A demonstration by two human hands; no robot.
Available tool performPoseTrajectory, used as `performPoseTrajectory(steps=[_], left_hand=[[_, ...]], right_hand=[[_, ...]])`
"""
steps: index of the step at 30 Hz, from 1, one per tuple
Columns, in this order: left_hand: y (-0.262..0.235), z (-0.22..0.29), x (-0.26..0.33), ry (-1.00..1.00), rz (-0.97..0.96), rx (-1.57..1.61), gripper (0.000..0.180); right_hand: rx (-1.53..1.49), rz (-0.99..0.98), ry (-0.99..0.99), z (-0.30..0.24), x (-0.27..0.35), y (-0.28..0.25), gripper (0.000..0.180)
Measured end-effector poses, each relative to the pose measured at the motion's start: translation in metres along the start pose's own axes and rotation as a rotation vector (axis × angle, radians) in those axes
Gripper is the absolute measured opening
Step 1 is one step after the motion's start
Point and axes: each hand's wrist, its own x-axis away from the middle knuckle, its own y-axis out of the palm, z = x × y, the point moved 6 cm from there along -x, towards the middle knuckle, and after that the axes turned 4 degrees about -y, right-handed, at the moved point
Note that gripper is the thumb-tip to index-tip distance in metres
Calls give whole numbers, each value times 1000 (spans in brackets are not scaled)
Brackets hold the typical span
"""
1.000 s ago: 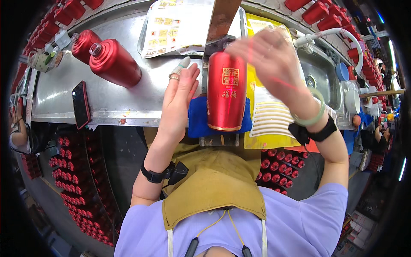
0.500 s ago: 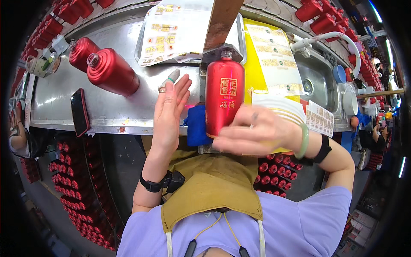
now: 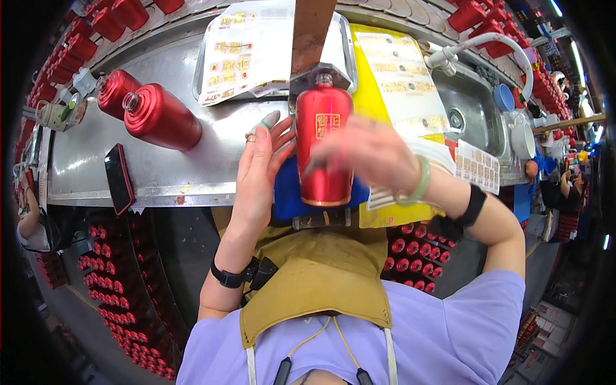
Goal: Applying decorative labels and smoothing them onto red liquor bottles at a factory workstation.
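A glossy red bottle (image 3: pixel 325 186) with gold markings lies on its back over a blue cloth (image 3: pixel 285 199), its neck pointing away from me against a metal-and-wood stand (image 3: pixel 312 38). Just left of it, my left hand (image 3: pixel 260 170) is open, fingers stretched, with nothing held; a grey cover with a green band sits on one finger. My right hand (image 3: pixel 382 157) reaches across the bottle from the right, over its front. Motion blurs its fingers, so their grip and any touch are unclear. A jade-green bangle (image 3: pixel 421 179) circles that wrist.
Two red bottles (image 3: pixel 163 119) and a phone (image 3: pixel 119 179) lie on the steel table at left. Sticker sheets (image 3: pixel 240 58) fill a tray behind; more sheets (image 3: pixel 401 83) cover a yellow sheet at right. Beyond is a sink (image 3: pixel 471 115). Rows of red bottles (image 3: pixel 119 282) stand below.
My right hand has risen from the bottle's lower end to its middle, across the gold markings. My left hand stays open beside it. The view has shifted slightly.
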Motion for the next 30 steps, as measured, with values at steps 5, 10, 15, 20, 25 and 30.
performPoseTrajectory(steps=[5,10,15,20,25,30], left_hand=[[15,2,-9,-64,-17,-145,65],[28,-4,-33,-177,-157,-224,51],[35,-1,-8,-323,-335,3,53],[101,21,30,25,-480,-296,88],[161,20,46,101,-599,-456,102],[205,0,81,108,-913,-569,116]], right_hand=[[433,185,257,90,-4,-74,28],[10,423,522,64,-16,-101,28],[120,371,792,49,14,-88,72],[-36,254,805,10,48,-102,49],[15,265,765,-88,85,-167,25],[-12,337,745,-148,112,-180,15]])
